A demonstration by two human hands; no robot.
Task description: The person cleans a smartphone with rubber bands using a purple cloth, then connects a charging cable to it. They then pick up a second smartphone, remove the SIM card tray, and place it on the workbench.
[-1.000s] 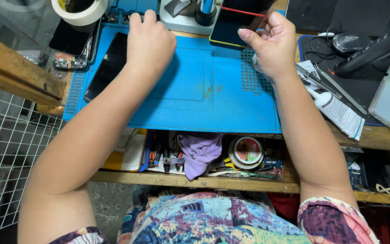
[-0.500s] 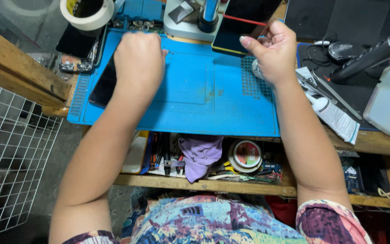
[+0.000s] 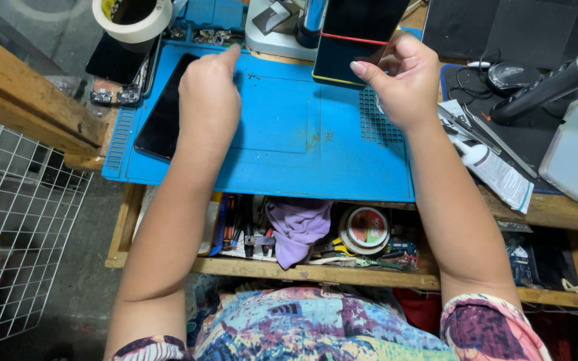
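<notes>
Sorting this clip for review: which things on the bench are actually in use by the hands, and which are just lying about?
In use:
right hand holding the dark phone with red edge
left hand resting on the blue mat, beside the black screen panel

Lying about:
roll of masking tape
white phone case
purple cloth
black mouse

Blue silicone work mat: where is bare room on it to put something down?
The blue silicone work mat is bare between the left hand and right hand, down to its near edge. Its far edge is crowded: black phone, dark screen panel.
</notes>
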